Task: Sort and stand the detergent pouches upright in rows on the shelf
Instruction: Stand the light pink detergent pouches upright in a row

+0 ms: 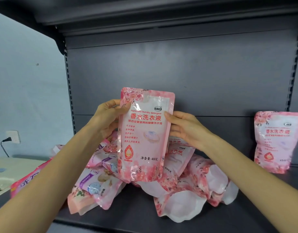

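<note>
Here left grip [108,115], right grip [185,128] clamped on upright pouch [145,135] above pile [178,190].

On the dark grey metal shelf [249,209], a loose heap of pink floral plastic detergent pouches [187,192] is piled at the middle, lying flat and overlapped. Well apart at the right, one matching pink floral pouch [274,142] is stood upright near the grey back panel [195,73].

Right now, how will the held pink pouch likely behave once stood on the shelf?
Probably floppy: the held pouch is thin film, like the slumped pile. Likely slippery; its surface glares. May stand, as the upright pouch does, yet tip easily.
</note>
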`<move>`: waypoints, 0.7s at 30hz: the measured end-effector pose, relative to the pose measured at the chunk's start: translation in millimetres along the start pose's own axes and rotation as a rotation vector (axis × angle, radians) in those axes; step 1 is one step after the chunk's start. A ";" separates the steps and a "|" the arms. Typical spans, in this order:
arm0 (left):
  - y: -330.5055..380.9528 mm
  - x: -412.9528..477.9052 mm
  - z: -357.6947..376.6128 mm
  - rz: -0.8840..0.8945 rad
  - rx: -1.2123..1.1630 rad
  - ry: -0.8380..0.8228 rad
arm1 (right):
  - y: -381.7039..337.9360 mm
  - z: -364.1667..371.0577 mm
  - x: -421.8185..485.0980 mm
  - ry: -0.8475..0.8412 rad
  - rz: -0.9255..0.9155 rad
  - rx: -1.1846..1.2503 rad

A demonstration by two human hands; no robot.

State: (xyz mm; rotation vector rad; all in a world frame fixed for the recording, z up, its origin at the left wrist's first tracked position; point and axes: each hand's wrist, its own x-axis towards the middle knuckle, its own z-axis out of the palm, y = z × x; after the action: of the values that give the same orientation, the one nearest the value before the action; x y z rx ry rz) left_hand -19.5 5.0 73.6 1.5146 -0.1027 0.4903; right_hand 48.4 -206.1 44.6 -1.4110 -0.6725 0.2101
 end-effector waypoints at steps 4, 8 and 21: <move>5.3 -7.2 6.0 0.015 -0.056 -0.031 | -9.1 2.1 -13.6 0.075 -0.020 0.046; 9.2 -10.7 16.8 0.014 -0.121 -0.086 | -15.4 -0.6 -27.5 0.153 -0.048 0.038; 10.0 0.0 82.5 0.099 -0.107 -0.086 | -33.2 -58.5 -43.8 0.237 -0.160 -0.002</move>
State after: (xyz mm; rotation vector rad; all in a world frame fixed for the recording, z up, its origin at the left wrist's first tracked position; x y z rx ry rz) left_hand -3.9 -75.2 88.8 1.4306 -0.2683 0.4914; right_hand 37.0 -283.6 62.2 -1.3507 -0.5854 -0.0835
